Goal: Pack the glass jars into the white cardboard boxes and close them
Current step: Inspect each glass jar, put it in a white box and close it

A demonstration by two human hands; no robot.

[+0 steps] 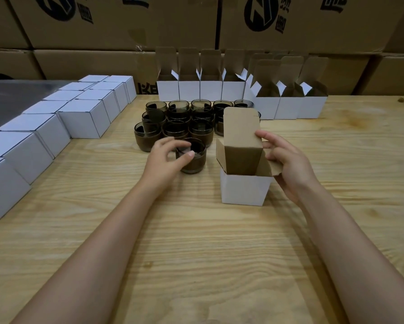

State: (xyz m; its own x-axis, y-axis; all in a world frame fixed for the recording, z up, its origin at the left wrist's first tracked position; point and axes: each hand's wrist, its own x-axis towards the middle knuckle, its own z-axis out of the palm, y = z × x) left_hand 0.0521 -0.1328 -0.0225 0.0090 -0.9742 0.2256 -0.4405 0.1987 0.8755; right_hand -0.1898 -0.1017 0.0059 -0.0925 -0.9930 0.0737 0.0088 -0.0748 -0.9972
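A dark smoked-glass jar [195, 159] stands on the wooden table in front of a cluster of several like jars [184, 120]. My left hand [167, 157] curls round that front jar, thumb on its near side and fingers over its rim. To its right an open white cardboard box [244, 189] stands with its brown-lined lid flap [241, 139] upright. My right hand [286, 160] holds the box at its right side, fingertips on the lid flap and the right side flap.
Several closed white boxes [56, 122] run in rows along the left of the table [196, 253]. Open white boxes [231, 90] with raised lids line the back. Large brown cartons [126, 24] are stacked behind them.
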